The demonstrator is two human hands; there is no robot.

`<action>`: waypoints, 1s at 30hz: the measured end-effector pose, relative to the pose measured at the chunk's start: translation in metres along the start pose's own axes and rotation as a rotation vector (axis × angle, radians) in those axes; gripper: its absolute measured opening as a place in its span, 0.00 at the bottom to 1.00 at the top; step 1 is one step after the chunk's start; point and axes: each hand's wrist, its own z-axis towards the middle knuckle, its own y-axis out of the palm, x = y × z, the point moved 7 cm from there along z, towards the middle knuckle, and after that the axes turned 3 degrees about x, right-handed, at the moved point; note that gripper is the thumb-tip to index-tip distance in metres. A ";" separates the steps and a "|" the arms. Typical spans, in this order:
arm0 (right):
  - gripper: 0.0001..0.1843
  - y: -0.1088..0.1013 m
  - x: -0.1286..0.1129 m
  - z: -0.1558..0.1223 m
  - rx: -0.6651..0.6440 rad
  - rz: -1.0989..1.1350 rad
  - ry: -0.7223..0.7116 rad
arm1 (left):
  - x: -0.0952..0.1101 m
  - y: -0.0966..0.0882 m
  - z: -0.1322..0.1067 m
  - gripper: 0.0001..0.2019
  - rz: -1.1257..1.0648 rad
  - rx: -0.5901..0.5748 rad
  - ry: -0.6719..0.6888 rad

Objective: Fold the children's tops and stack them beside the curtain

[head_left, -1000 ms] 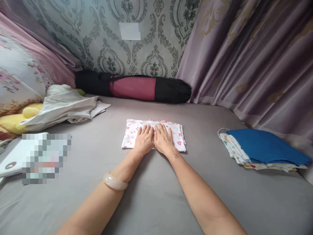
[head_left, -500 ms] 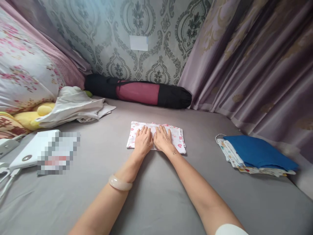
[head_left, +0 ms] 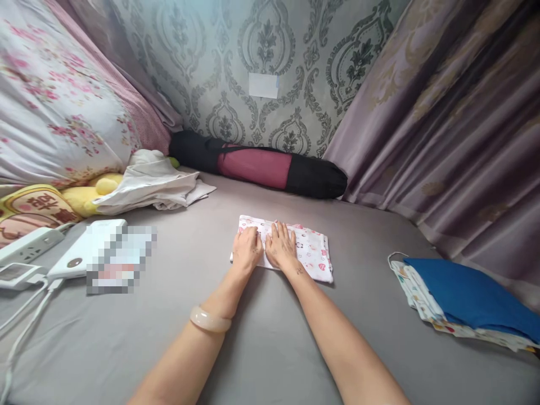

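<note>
A folded white cloth [head_left: 314, 253] with pink and red prints lies flat on the grey bed sheet. Over its left part rests my left hand [head_left: 247, 247], palm down, fingers bent and their tips partly hidden, with a pale bangle [head_left: 210, 319] on that forearm. My right hand [head_left: 281, 246] presses flat on the middle of the cloth, fingers stretched out. A small gap separates the two hands.
A blue folded cloth [head_left: 472, 292] tops a stack at right. On the left are a power strip [head_left: 31, 247], a white power bank [head_left: 86, 253] with cables, a blurred packet [head_left: 122, 259] and a crumpled pale garment [head_left: 156, 185]. A black-and-maroon long bag [head_left: 255, 166] lies along the wall.
My left hand has slid toward the cloth's left edge, and its fingers are now more bent. My right hand stays flat on the cloth. The view has shifted left.
</note>
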 end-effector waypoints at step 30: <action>0.32 0.004 -0.054 0.016 -0.003 0.021 -0.131 | -0.079 -0.019 0.005 0.11 -0.565 0.331 -0.630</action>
